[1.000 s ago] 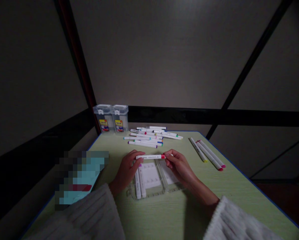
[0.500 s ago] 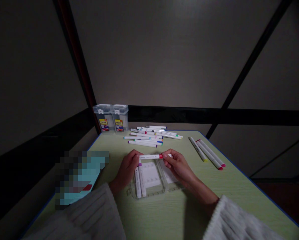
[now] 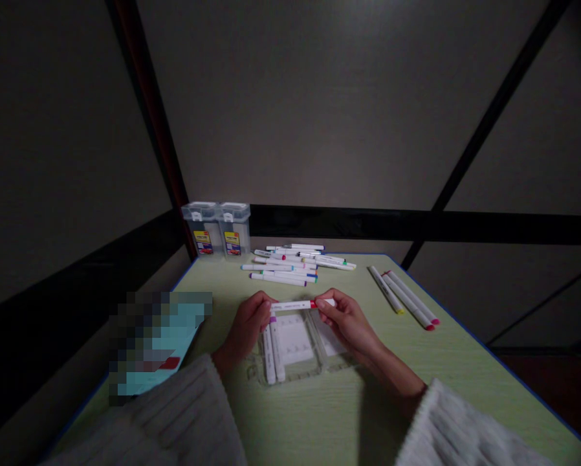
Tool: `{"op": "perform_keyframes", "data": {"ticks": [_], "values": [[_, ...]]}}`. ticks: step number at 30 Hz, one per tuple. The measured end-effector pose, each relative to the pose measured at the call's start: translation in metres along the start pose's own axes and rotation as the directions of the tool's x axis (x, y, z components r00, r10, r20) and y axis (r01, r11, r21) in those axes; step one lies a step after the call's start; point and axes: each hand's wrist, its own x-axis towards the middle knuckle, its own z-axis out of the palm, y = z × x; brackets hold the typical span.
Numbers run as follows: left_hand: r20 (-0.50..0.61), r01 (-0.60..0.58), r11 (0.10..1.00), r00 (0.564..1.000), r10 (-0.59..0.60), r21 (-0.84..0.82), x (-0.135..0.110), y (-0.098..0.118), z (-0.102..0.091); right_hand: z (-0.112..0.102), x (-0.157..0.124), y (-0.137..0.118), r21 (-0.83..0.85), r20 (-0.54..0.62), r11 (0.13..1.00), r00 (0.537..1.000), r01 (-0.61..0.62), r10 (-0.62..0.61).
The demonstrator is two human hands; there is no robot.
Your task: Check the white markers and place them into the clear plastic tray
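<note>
A white marker with a red band (image 3: pixel 293 305) lies level between my two hands, above an opened clear plastic case (image 3: pixel 314 372). My left hand (image 3: pixel 250 320) is closed on its left end, and my right hand (image 3: pixel 343 317) pinches the other end by the red band. Two white markers with purple marks (image 3: pixel 274 353) rest side by side in the case's left part. A white paper insert (image 3: pixel 294 340) shows inside the case; my right hand partly covers the case's right half.
Several white markers (image 3: pixel 285 265) lie in a loose pile at the back of the table (image 3: pixel 314 427). Three more markers (image 3: pixel 407 299) lie at the right. Two clear lidded boxes (image 3: pixel 217 230) stand at the back left. A blurred-out turquoise object (image 3: pixel 174 343) sits at the left edge.
</note>
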Motion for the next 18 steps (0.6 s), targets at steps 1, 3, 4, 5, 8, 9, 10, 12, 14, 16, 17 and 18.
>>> {"op": "perform_keyframes", "data": {"ticks": [1, 3, 4, 5, 8, 9, 10, 12, 14, 16, 17, 18], "values": [[0.000, -0.001, 1.000, 1.000, 0.001, -0.006, 0.000, -0.001, 0.000, 0.000, 0.000, 0.000, -0.002, 0.000, 1.000, 1.000, 0.001, -0.001], [0.003, -0.006, 1.000, 1.000, 0.006, -0.013, 0.000, -0.002, -0.001, 0.001, 0.000, -0.001, -0.001, -0.003, 1.000, 1.000, 0.002, -0.002], [0.008, -0.010, 1.000, 1.000, 0.010, -0.016, 0.000, -0.002, -0.002, 0.001, -0.001, -0.002, 0.004, -0.005, 1.000, 1.000, 0.003, -0.003], [0.013, -0.016, 1.000, 1.000, 0.016, -0.019, 0.000, -0.003, -0.003, 0.001, -0.001, -0.002, 0.009, -0.008, 1.000, 1.000, 0.005, -0.005], [0.040, -0.036, 0.999, 0.998, 0.038, -0.041, -0.001, -0.001, -0.003, 0.002, -0.002, -0.004, 0.023, -0.016, 0.999, 0.999, 0.032, -0.031], [0.051, -0.041, 0.998, 0.998, 0.044, -0.050, -0.002, 0.000, -0.003, 0.002, -0.002, -0.004, 0.032, -0.019, 0.998, 0.999, 0.045, -0.044], [0.065, -0.044, 0.997, 0.997, 0.048, -0.060, -0.003, 0.002, -0.002, 0.002, -0.002, -0.004, 0.047, -0.022, 0.997, 0.998, 0.058, -0.057], [0.103, -0.041, 0.996, 0.994, 0.048, -0.073, -0.005, 0.004, -0.001, 0.002, -0.002, -0.005, 0.094, -0.031, 0.992, 0.997, 0.079, -0.076], [0.155, -0.030, 0.997, 0.987, 0.041, -0.068, -0.007, 0.005, 0.001, 0.003, -0.002, -0.007, 0.149, -0.045, 0.984, 0.995, 0.093, -0.087], [0.205, -0.028, 0.999, 0.978, 0.035, -0.037, -0.010, 0.007, 0.003, 0.004, -0.002, -0.008, 0.203, -0.055, 0.975, 0.995, 0.096, -0.086], [0.224, -0.032, 0.999, 0.974, 0.033, -0.011, -0.011, 0.007, 0.004, 0.005, -0.002, -0.009, 0.228, -0.054, 0.969, 0.995, 0.091, -0.081], [0.240, -0.037, 0.999, 0.970, 0.031, 0.020, -0.013, 0.007, 0.004, 0.005, -0.002, -0.010, 0.251, -0.046, 0.964, 0.996, 0.083, -0.073]]}}
